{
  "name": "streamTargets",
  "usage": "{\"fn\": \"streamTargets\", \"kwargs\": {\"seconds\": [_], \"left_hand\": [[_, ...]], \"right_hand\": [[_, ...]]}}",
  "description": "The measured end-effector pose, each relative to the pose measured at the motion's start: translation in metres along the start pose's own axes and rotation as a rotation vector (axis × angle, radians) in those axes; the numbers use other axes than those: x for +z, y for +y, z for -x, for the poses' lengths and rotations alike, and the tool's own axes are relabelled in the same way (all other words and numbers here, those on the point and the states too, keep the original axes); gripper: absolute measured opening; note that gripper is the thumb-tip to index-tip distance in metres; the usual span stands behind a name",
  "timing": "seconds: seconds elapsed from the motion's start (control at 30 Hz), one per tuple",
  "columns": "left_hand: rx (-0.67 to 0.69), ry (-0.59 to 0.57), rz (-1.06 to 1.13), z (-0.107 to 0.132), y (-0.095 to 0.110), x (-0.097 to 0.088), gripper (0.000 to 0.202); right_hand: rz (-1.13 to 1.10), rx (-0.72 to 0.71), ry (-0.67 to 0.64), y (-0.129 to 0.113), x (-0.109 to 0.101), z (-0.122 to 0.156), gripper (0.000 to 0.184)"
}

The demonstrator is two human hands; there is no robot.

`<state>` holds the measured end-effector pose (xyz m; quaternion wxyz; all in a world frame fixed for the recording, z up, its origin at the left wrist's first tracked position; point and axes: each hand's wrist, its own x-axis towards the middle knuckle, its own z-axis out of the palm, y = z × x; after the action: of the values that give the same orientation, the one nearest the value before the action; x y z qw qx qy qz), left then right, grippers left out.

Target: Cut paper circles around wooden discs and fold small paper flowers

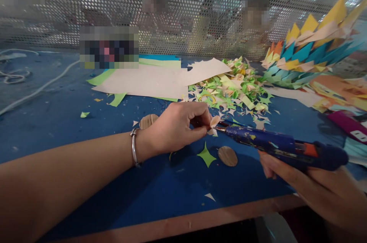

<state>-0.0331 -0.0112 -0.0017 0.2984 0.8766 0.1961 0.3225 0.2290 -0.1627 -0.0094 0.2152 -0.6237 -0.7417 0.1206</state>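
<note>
So the biggest thing here is the blue surface [114, 193], with a pinkish strip along its near edge. At 12 o'clock a perforated metal screen [183, 25] runs right across behind everything. Taking the little paper bit in the middle as the clock's centre, there's a spiky paper stack [309, 52] at 2, layered in yellow, teal and pale peach. Pale sheets [149, 80] lie flat at 10 with some green poking out from under them, and a messy scrap pile [237, 90] sits at 1, mostly green and cream.

The glue gun [266, 141] comes in from 3, dark blue and kinda speckled with paper flecks. The right hand [312, 182], over at 4, is wrapped around it from below. The left hand [180, 126], at 9, has the paper bit pinched between thumb and fingertips, other fingers curled in. There's a silver bracelet [133, 145] on that wrist.

Smaller stuff: one wooden disc [228, 156] lies at 5, and a second disc [146, 121] is at 9, partly hidden by the left hand. A green star [207, 155] with four points lies at 6. Tiniest of the bunch, the folded paper bit [215, 121] is right at the gun's nozzle; can't tell if they're actually touching.
</note>
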Motion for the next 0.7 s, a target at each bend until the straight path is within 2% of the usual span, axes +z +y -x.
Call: {"fn": "streamTargets", "kwargs": {"seconds": [0.27,0.5,0.7], "left_hand": [[-0.003,0.002,-0.014,-0.001,-0.001,0.0,0.012],[-0.003,-0.001,-0.001,-0.001,-0.002,0.001,0.011],[0.011,-0.006,-0.015,-0.001,-0.002,0.0,0.013]], "right_hand": [[0.007,-0.021,0.027,0.001,0.002,-0.002,0.014],[-0.025,-0.113,0.052,-0.01,-0.002,-0.009,0.011],[0.098,-0.11,0.008,0.006,0.0,-0.005,0.022]]}}
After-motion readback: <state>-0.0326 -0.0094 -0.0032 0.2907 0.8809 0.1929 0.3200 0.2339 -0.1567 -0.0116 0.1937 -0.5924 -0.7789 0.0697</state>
